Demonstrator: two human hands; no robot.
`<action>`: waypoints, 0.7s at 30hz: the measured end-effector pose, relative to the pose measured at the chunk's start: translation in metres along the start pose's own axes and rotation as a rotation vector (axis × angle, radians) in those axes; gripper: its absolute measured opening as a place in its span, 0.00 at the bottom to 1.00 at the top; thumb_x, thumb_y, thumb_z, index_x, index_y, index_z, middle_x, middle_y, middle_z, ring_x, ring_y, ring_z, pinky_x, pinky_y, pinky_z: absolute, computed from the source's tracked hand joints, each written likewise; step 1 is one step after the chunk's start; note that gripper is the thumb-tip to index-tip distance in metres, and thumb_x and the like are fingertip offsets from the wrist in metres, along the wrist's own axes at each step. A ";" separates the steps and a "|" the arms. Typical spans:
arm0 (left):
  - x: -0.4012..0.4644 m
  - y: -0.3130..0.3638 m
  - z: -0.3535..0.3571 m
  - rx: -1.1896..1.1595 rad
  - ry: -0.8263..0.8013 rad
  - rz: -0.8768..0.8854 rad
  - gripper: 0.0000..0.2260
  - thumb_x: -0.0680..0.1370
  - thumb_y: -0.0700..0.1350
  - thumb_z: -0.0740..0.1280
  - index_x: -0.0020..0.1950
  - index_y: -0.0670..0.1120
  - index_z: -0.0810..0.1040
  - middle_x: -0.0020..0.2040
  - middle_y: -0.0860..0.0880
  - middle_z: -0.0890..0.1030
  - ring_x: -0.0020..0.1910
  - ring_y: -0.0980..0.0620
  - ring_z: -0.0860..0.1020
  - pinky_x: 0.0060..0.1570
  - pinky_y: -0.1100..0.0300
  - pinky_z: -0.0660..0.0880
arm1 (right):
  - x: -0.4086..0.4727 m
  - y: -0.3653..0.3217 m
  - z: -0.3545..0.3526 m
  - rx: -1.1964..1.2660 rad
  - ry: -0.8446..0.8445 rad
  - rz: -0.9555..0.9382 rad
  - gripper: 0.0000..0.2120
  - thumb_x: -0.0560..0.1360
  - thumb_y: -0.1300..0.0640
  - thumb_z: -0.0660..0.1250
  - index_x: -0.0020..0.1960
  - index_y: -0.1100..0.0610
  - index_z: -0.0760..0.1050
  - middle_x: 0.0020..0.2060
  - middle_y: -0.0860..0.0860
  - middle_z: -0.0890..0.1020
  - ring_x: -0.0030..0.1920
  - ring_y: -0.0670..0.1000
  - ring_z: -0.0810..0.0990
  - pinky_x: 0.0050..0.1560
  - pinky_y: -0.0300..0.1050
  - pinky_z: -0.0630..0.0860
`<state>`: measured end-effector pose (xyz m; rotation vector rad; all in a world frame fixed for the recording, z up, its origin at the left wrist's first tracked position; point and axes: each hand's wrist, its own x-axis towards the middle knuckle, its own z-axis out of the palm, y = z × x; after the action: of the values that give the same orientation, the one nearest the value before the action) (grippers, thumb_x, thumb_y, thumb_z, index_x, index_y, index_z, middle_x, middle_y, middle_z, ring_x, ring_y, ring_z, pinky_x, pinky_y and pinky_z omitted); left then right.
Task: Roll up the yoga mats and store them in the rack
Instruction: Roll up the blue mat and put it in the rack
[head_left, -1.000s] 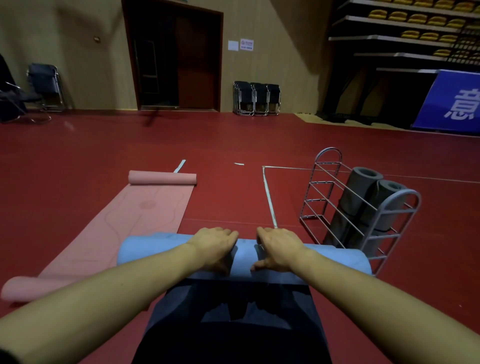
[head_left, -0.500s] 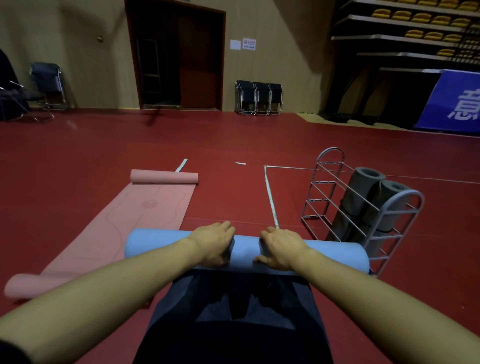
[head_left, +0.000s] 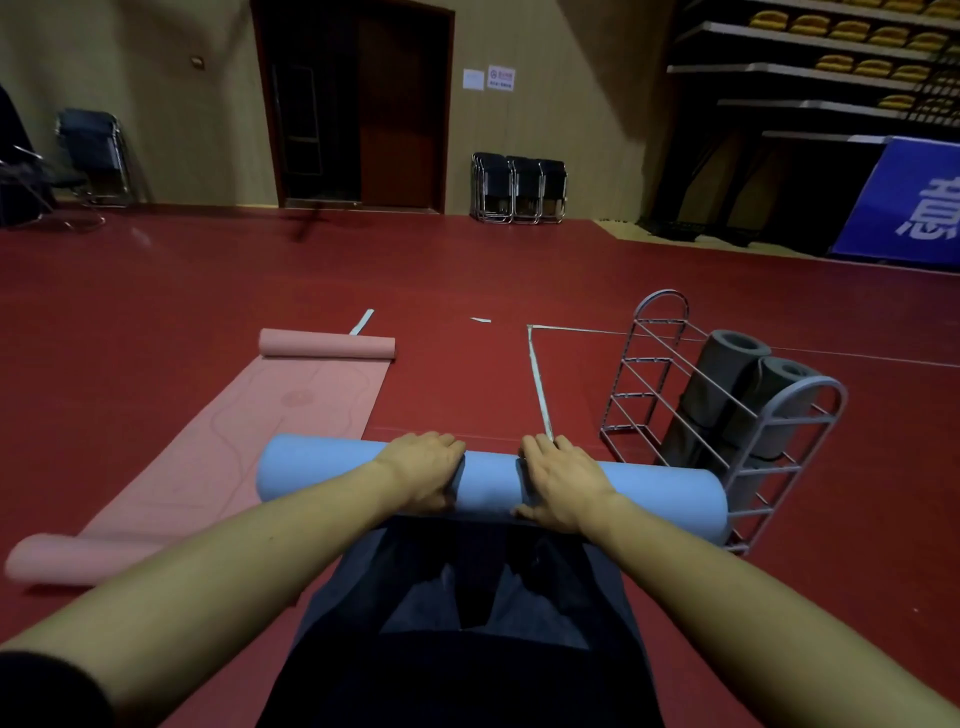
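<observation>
Both-handed, I grip the blue roll lying on the floor near me: left hand and right hand curl over its top. Rack with grey rolls stands right; pink mat lies left.

Red floor carries pink mat (ends curled), blue roll, rack.

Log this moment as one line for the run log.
stage: rolling blue mat | left hand, right hand: on roll | pink mat: unrolled | rack: two grey mats
</observation>
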<state>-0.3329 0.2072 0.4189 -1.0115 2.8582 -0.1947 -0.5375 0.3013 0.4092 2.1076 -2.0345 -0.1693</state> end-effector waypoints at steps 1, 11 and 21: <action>0.003 -0.001 0.001 -0.002 0.001 -0.010 0.26 0.77 0.56 0.70 0.68 0.43 0.70 0.67 0.44 0.74 0.65 0.41 0.73 0.63 0.47 0.72 | 0.002 0.001 -0.002 0.011 -0.012 0.008 0.40 0.73 0.32 0.69 0.70 0.60 0.62 0.63 0.56 0.73 0.61 0.60 0.73 0.61 0.57 0.74; 0.023 -0.004 -0.005 -0.008 -0.026 -0.082 0.36 0.75 0.70 0.67 0.69 0.43 0.71 0.65 0.44 0.71 0.65 0.42 0.72 0.60 0.45 0.74 | 0.024 0.005 -0.009 0.085 -0.098 0.052 0.43 0.69 0.26 0.70 0.66 0.59 0.67 0.61 0.58 0.74 0.60 0.63 0.78 0.58 0.56 0.74; 0.024 -0.012 0.001 -0.095 0.041 -0.106 0.32 0.75 0.68 0.69 0.63 0.44 0.69 0.62 0.44 0.74 0.60 0.41 0.75 0.58 0.45 0.75 | 0.031 0.010 -0.007 0.125 -0.074 0.063 0.40 0.70 0.29 0.71 0.65 0.60 0.69 0.60 0.57 0.72 0.56 0.65 0.79 0.52 0.57 0.73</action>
<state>-0.3440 0.1830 0.4185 -1.1924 2.8771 -0.0901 -0.5441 0.2707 0.4201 2.1360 -2.2043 -0.1149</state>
